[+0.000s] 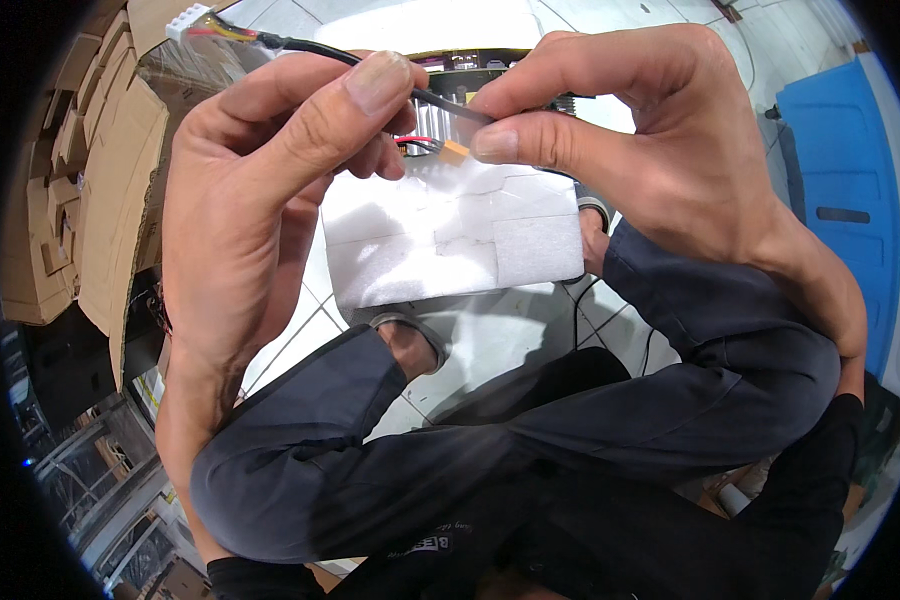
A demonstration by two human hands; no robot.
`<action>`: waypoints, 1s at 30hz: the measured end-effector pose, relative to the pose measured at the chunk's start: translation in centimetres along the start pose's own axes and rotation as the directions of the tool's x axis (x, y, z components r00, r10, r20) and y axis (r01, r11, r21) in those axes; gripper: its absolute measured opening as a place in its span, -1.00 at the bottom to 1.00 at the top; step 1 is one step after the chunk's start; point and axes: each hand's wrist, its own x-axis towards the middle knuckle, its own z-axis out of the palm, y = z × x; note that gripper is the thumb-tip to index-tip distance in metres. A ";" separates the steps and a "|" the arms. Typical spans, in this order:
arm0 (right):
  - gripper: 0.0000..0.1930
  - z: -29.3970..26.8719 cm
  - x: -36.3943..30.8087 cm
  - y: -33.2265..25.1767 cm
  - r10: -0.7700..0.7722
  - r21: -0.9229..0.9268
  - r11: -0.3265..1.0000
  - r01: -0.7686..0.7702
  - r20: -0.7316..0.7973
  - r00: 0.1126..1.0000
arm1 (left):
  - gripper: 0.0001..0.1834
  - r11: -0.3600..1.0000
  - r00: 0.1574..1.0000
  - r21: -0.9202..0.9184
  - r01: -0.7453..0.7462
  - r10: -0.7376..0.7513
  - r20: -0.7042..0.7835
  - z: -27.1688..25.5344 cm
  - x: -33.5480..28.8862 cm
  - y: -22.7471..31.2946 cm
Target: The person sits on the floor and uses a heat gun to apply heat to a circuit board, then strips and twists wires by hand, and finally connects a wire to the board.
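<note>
A thin black cable point(315, 47) runs between my two hands, up in front of me. My left hand point(255, 175) pinches it between thumb and forefinger. From that pinch its end sticks out to the upper left, where coloured wires enter a white plug point(187, 22). My right hand point(660, 140) grips the cable farther along with thumb and fingertips. Just below that grip shows a small orange piece point(454, 152) beside red and black wires. Behind the hands, an electronic unit with metal fins point(450, 115) is partly hidden. It is at the far side of a white foam block point(410, 240).
Cardboard boxes point(110, 210) stand close on the left. To the right is a blue plastic panel point(840, 200) with a slot. My legs point(590, 420) frame the foam block, and a dark cord lies on the tiled floor point(500, 355).
</note>
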 end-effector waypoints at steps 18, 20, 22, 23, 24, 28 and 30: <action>-0.88 -2.7 -3.2 5.5 0.020 -0.488 0.867 0.103 0.241 0.970 | -0.73 0.995 0.998 0.099 -0.024 0.029 -0.050 -0.4 -0.8 0.4; -0.86 -2.3 -4.5 6.9 -0.056 -0.522 0.840 0.150 0.192 0.980 | -0.74 0.997 0.999 0.082 -0.011 0.014 -0.035 -0.6 -0.6 0.0; -0.84 -2.0 -5.2 8.0 -0.133 -0.542 0.814 0.207 0.173 0.976 | -0.74 0.997 0.999 0.081 0.004 0.000 -0.049 -0.7 -0.7 0.0; -0.84 -1.9 -5.6 8.5 -0.163 -0.552 0.800 0.234 0.175 0.971 | -0.74 0.997 0.998 0.083 0.011 -0.006 -0.061 -0.6 -0.6 0.1; -0.84 -1.8 -5.7 8.8 -0.195 -0.559 0.787 0.261 0.176 0.965 | -0.74 0.996 0.997 0.088 0.020 -0.013 -0.075 -0.6 -0.6 0.2; -0.80 -2.4 -6.1 9.8 -0.279 -0.558 0.747 0.361 0.229 0.933 | -0.78 0.981 0.989 0.163 0.106 -0.086 -0.124 0.2 -0.4 0.0; -0.79 -3.1 -6.5 10.6 -0.383 -0.571 0.675 0.467 0.269 0.884 | -0.79 0.954 0.989 0.270 0.129 -0.104 -0.105 0.3 -0.2 -0.4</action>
